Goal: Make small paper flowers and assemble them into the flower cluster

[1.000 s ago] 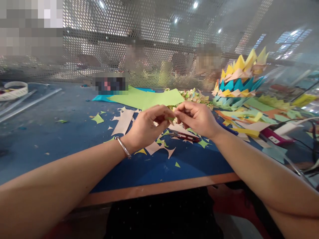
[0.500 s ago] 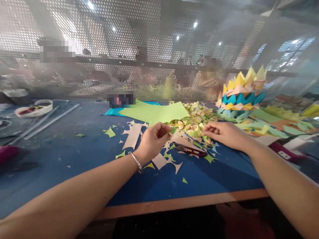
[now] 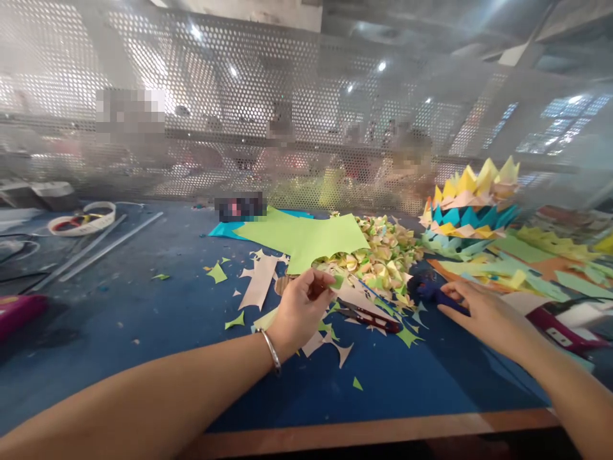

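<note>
My left hand (image 3: 306,306), a bangle on its wrist, pinches a small green paper piece (image 3: 338,282) above the scraps. My right hand (image 3: 483,313) has thumb and fingers around the handle of a dark blue glue gun (image 3: 438,294), partly hidden by the hand. Red-handled scissors (image 3: 371,317) lie between the hands among paper offcuts. Behind them is a heap of small folded paper pieces (image 3: 385,252). A light green sheet (image 3: 311,239) covers part of the heap's left side and lies over a blue sheet (image 3: 225,229).
A tiered paper piece with pointed edges (image 3: 472,204) stands at the back right, beside loose paper strips (image 3: 531,249). Near the right forearm sits a maroon and white power strip (image 3: 560,332). At left are a tape ring (image 3: 108,223) and clear sticks (image 3: 115,246). A perforated screen (image 3: 263,83) rises behind.
My right hand has moved right from the paper heap to the glue gun. My left hand keeps its pinch on the green paper piece. The camera view has tilted up slightly.
</note>
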`<state>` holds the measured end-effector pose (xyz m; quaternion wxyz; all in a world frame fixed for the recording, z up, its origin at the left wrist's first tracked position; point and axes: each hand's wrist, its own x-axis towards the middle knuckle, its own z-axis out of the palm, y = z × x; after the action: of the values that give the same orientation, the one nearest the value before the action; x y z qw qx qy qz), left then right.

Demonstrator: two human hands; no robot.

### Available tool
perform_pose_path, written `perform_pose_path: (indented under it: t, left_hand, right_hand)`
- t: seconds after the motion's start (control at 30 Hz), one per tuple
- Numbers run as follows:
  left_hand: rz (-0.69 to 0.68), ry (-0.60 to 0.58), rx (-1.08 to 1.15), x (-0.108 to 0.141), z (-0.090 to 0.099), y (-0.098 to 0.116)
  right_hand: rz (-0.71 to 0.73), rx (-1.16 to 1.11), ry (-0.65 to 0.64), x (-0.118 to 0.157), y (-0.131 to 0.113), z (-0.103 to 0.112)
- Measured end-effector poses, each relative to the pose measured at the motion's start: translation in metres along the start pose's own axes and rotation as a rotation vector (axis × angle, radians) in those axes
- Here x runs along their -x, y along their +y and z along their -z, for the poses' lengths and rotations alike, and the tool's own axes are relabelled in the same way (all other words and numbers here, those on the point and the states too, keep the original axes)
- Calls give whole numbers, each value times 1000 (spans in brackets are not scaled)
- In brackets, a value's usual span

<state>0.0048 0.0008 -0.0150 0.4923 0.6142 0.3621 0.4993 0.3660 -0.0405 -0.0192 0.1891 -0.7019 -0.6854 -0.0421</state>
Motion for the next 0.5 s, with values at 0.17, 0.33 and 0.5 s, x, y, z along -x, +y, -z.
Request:
perform_pose_path:
  t: [0.17, 0.33, 0.5]
  left_hand:
    - [125, 18, 111, -10, -6, 10]
    - [78, -3, 152, -22, -7, 14]
    - [97, -21, 171, -24, -3, -2]
  right_hand:
    - [-73, -75, -37, -2, 2, 0]
    - [-175, -301, 59, 2, -17, 9]
    - [-327, -380, 227, 4, -21, 7]
